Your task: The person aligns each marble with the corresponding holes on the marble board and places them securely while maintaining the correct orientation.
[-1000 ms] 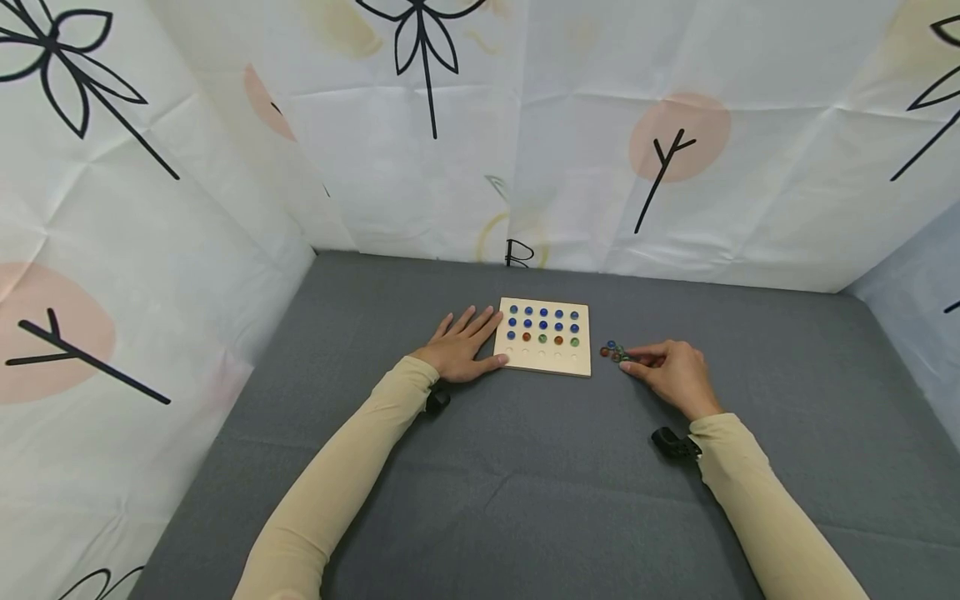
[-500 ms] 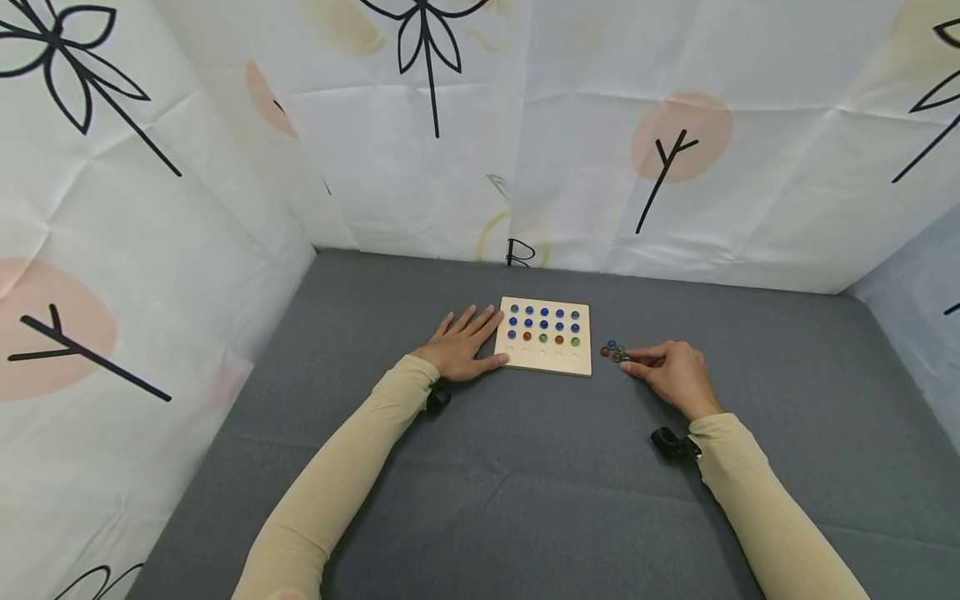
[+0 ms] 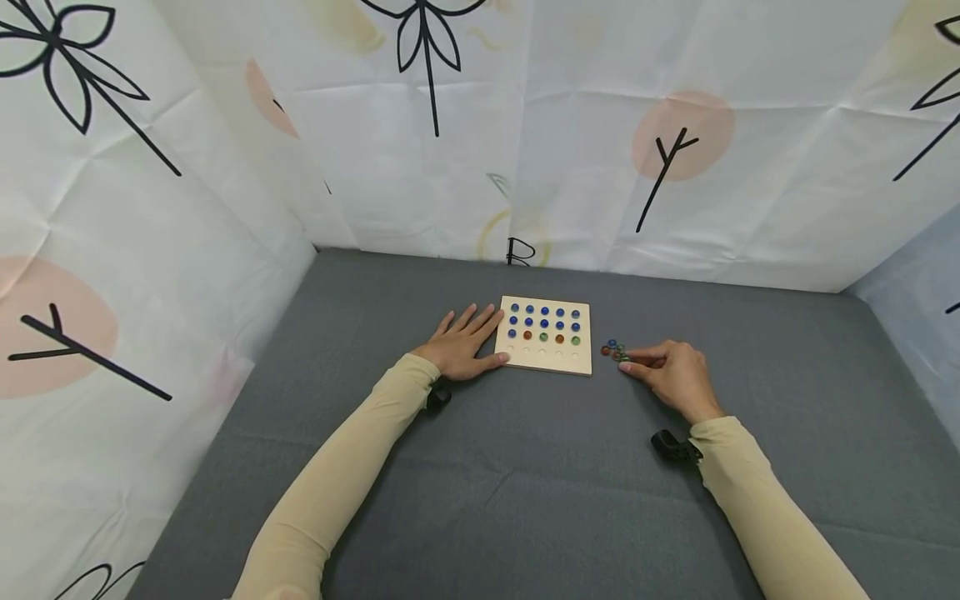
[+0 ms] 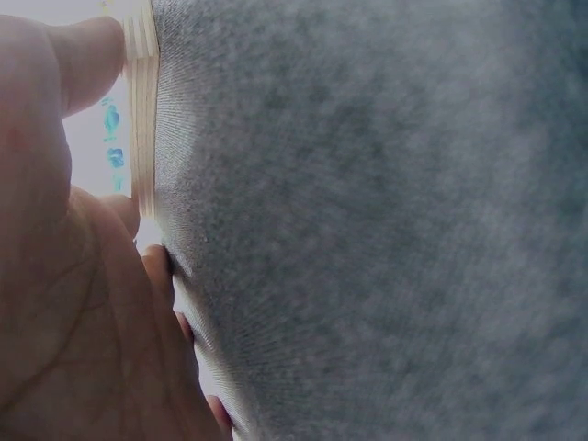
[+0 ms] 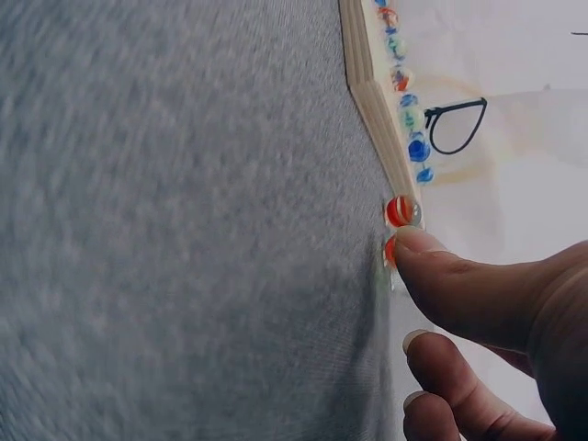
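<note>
A pale wooden board (image 3: 551,360) with rows of round hollows lies flat on the grey cloth. Blue, red and green glass marbles fill the upper rows; the hollows of the nearest row are bare. My left hand (image 3: 459,353) lies with spread, straight fingers at the board's left side, thumb and index fingertip touching its edge. To the right of the board sits a small cluster of loose marbles (image 3: 606,351), red, blue and green. My right hand (image 3: 675,375) is at this cluster's right side, thumb and index finger pinching a green marble. In the right wrist view, the thumb (image 5: 478,294) hides the marble.
Grey cloth (image 3: 510,500) covers the table. White patterned fabric (image 3: 570,183) rises behind the table and along its left side, with more at the right. A black wrist camera (image 3: 675,446) sits at the right cuff.
</note>
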A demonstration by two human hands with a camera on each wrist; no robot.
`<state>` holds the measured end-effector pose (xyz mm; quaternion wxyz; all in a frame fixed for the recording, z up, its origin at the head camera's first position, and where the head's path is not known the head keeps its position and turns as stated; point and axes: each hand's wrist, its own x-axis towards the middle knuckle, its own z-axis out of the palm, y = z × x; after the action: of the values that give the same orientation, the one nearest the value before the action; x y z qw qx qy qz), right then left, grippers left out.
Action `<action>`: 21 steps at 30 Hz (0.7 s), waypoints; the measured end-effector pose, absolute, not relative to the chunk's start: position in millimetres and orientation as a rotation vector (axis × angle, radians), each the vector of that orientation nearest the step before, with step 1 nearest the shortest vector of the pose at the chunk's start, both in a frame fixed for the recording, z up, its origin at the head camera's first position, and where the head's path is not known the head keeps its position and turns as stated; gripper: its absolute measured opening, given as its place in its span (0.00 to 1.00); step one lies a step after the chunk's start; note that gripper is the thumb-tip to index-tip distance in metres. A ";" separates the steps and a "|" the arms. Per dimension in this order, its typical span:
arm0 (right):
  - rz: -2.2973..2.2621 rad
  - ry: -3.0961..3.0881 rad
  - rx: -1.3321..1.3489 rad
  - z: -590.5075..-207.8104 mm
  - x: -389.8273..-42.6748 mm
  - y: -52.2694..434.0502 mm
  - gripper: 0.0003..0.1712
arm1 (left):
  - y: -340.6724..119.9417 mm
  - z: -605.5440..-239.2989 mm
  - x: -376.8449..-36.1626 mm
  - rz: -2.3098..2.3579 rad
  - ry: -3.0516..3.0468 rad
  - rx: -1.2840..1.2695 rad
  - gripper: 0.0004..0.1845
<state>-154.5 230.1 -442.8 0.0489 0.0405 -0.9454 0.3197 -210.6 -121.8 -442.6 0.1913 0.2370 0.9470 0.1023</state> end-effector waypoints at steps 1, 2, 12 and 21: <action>0.972 -2.878 0.123 -442.5 -154.0 229.2 0.14 | -121.8 -442.9 -210.9 0.289 2.659 0.666 0.44; 0.970 -2.874 0.127 -442.2 -153.5 228.2 0.14 | -121.9 -443.7 -211.5 0.293 2.658 0.664 0.45; 0.956 -2.869 0.164 -438.5 -152.0 213.9 0.15 | -125.7 -462.6 -222.2 0.342 2.640 0.650 0.45; 1.000 -2.841 0.221 -437.2 -151.4 197.7 0.14 | -126.2 -466.3 -226.0 0.328 2.633 0.648 0.45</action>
<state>-151.4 197.7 -437.2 0.0607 0.0729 -0.9390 0.3306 -226.0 -126.2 -466.3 0.2036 0.2322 0.9438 0.1176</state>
